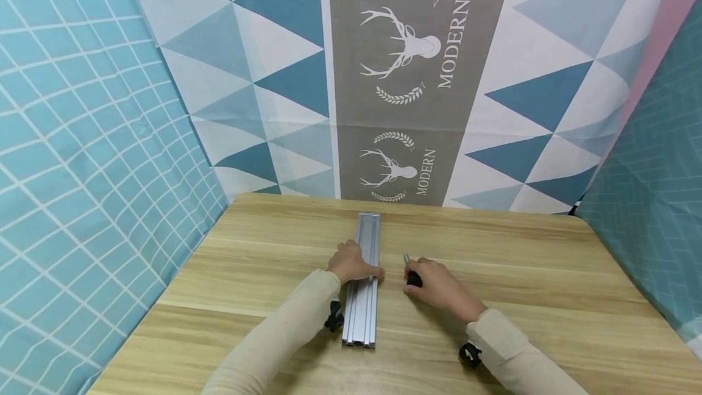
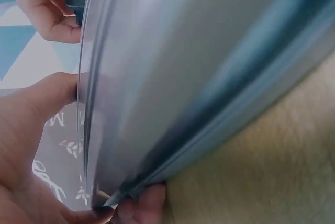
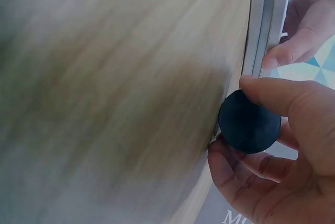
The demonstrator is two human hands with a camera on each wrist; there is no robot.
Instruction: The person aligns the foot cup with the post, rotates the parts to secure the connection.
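Observation:
A silver aluminium extrusion profile (image 1: 360,316) lies lengthwise on the wooden table, grooves running along it. My left hand (image 1: 350,262) grips it across the middle, thumb on the right side and fingers on the left. In the left wrist view the profile (image 2: 157,77) fills much of the picture. To the right of the profile and apart from it, my right hand (image 1: 440,285) holds a black round knob (image 1: 414,278) with a silver shaft pointing away. The right wrist view shows the knob's flat round end (image 3: 249,122) between thumb and fingers; its shaft is hidden there.
The wooden table (image 1: 548,273) extends around both hands. Behind it hangs a patterned cloth (image 1: 285,47) with triangles and deer heads. Blue grid cloth (image 1: 82,108) borders the left side, teal cloth (image 1: 652,200) the right. Black bands sit at both wrists.

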